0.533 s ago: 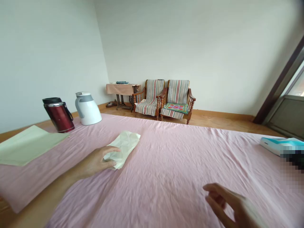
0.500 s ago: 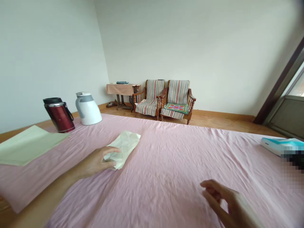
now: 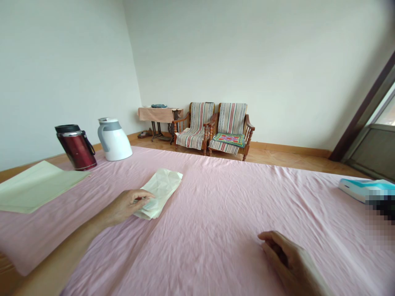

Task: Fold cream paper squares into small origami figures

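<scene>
Head view is showing me a wide pink cover (image 3: 216, 205) spreading across the whole work surface, and it is lying in soft wrinkles. Against the far wall two striped chairs (image 3: 212, 129) are standing side by side, with a small table (image 3: 159, 114) just beside them. On the cover's left edge a flat green sheet (image 3: 33, 191) is lying, and behind it a white jug (image 3: 113, 139) and a red flask (image 3: 75, 148) are standing upright, near each other but apart. Far to the right a teal box (image 3: 359, 189) is lying flat, well apart from everything else.

I am looking at the folded bag (image 3: 163, 185), pale and crinkled, lying on the cover left of centre, in front of the jug. I am judging it to be thin plastic or paper, though I cannot tell which: very light, limp, a bit slippery, likely to sag and unfold. The near end is offering the easiest edge for a pinch.

My left hand (image 3: 126, 205) is pinching that near end, thumb on top and fingers closing under the edge. My right hand (image 3: 290, 263) is resting on the cover at the lower right, fingers curling in loosely and holding nothing
</scene>
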A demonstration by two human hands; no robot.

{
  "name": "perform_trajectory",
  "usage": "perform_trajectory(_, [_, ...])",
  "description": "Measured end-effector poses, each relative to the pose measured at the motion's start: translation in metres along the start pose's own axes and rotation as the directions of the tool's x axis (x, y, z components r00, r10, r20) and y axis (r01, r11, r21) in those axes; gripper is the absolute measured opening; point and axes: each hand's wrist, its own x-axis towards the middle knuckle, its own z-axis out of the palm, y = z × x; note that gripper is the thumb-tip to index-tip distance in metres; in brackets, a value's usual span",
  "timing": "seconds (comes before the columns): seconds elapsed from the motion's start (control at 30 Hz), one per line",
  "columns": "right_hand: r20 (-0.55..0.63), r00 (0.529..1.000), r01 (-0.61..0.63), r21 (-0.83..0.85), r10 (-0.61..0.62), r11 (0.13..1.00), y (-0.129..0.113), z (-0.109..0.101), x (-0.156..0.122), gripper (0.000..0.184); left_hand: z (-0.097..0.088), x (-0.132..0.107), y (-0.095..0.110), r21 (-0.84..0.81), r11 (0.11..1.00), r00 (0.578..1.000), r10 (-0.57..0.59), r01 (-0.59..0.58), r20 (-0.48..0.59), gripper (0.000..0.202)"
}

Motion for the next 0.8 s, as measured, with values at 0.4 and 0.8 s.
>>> perform_trajectory(0.4, [0.022,0.998,0.060,-0.038,-0.059,0.997,-0.001,-0.002,0.001,0.027,-0.003,-0.001,0.028,0.100,0.992,0.980,0.096,-0.080,-0.174,0.043])
perform_trajectory(0.8, [0.044,0.939,0.341,-0.243,-0.340,0.908,-0.006,-0.013,0.001,0.032,0.093,-0.020,0.152,0.328,0.661,0.731,0.659,-0.675,0.176,0.016])
